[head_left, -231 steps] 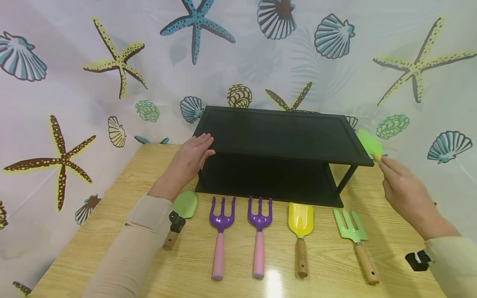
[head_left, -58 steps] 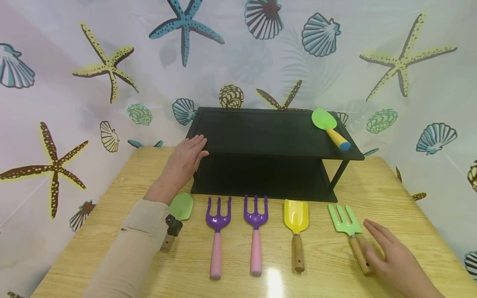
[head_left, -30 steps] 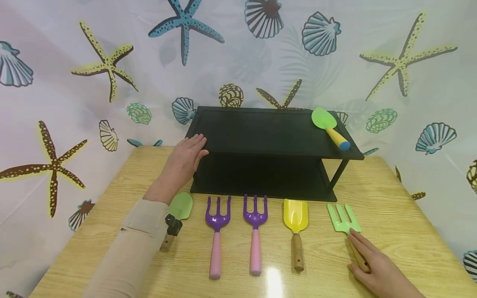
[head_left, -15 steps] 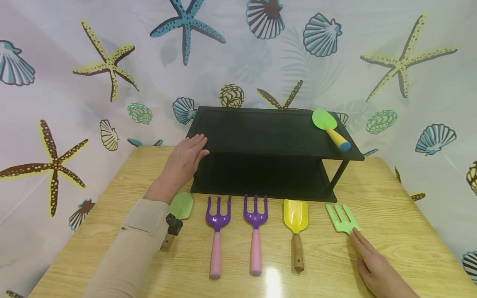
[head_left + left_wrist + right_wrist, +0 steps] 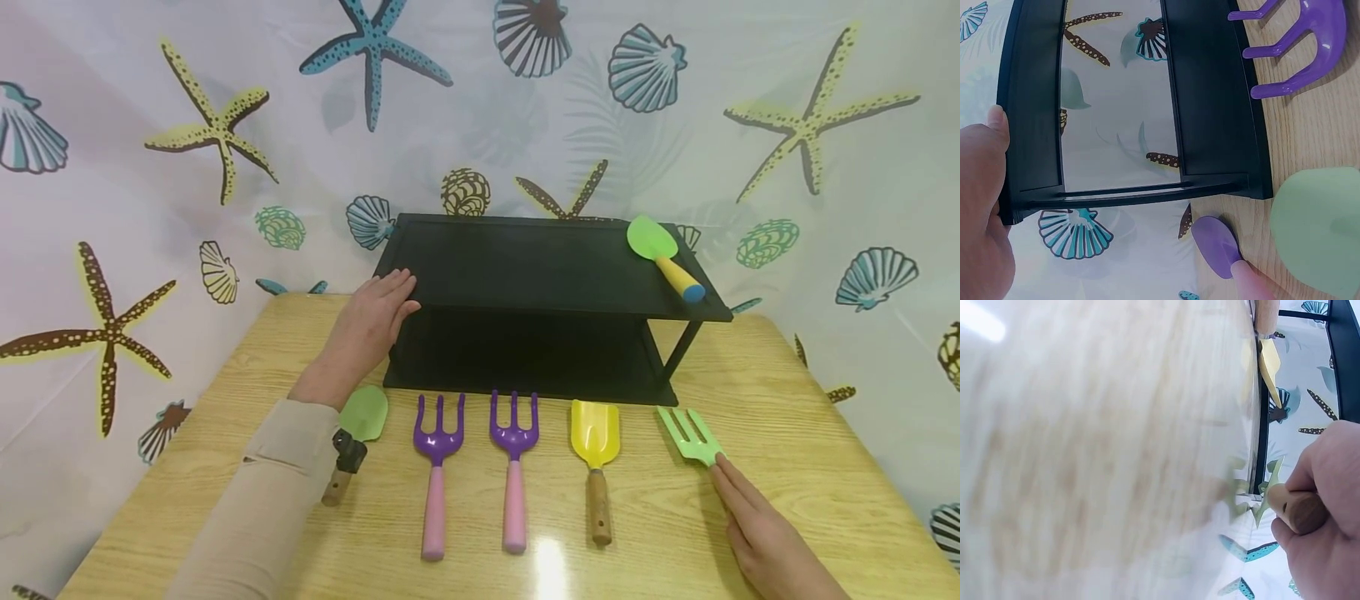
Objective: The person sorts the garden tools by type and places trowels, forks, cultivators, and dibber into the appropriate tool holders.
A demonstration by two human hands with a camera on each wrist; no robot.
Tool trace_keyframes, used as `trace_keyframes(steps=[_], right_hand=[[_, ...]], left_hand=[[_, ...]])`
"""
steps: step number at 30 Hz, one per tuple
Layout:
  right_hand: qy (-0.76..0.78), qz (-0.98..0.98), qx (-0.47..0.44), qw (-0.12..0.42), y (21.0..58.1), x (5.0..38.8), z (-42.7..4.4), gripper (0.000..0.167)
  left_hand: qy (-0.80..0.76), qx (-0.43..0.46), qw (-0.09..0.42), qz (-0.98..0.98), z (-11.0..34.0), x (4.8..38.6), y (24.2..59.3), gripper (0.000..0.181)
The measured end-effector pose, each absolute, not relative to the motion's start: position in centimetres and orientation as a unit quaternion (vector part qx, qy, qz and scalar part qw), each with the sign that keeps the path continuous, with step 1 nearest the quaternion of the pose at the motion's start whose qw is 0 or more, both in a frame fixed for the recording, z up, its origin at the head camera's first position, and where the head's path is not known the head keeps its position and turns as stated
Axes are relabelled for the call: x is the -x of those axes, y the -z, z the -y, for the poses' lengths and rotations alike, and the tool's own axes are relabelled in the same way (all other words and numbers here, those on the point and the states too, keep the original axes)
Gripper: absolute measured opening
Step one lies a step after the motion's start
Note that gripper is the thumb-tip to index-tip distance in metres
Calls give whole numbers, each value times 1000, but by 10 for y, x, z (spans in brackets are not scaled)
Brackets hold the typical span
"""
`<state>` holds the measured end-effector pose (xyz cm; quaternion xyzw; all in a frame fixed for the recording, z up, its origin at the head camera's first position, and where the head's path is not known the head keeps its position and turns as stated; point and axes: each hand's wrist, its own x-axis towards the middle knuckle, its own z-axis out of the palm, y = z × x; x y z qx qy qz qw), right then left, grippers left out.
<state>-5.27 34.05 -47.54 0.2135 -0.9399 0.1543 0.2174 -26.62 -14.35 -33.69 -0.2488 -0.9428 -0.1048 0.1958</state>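
My left hand point(image 5: 367, 323) rests on the left end of the black two-tier shelf point(image 5: 510, 262), fingers extended over its top board. In the left wrist view its thumb lies at the board's edge. My right hand point(image 5: 772, 537) holds a light green hand fork point(image 5: 693, 442) by the wooden handle point(image 5: 1307, 512), whose butt shows in the right wrist view. The tines tilt up off the table toward the shelf. A green trowel point(image 5: 651, 240) with a yellow, blue-ended handle lies on the top board's right end.
Before the shelf lie a yellow scoop point(image 5: 596, 433), two purple forks point(image 5: 514, 433) point(image 5: 438, 437) with pink handles, and a green trowel point(image 5: 366, 414) partly under my left forearm. A purple trowel point(image 5: 1216, 247) sits beside the shelf's left end. A patterned cloth hangs behind.
The green trowel went from my right hand onto the top board. My right hand then came down to the green hand fork, took its handle and tilted it. My left hand stays on the shelf.
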Motion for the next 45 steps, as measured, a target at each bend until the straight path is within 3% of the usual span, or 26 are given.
trace_keyframes(steps=[6, 13, 21, 28, 31, 36, 45], right_hand=[[-152, 922, -255, 246, 471, 55, -339, 69], [-143, 925, -252, 244, 463, 59, -334, 69], [-153, 907, -280, 273, 455, 73, -324, 45], [-161, 900, -287, 286, 451, 87, -316, 47], [-155, 901, -288, 285, 448, 93, -315, 40], [-145, 906, -280, 282, 446, 104, -311, 58], [-130, 924, -256, 253, 439, 121, -303, 58]], left_hand=[[108, 249, 195, 943, 146, 267, 339, 50], [111, 246, 193, 943, 147, 265, 339, 50], [112, 250, 203, 940, 147, 265, 339, 49], [110, 250, 198, 942, 147, 266, 340, 50], [110, 248, 194, 943, 147, 266, 339, 51], [110, 248, 196, 942, 146, 266, 338, 51], [110, 249, 197, 942, 145, 266, 337, 52]])
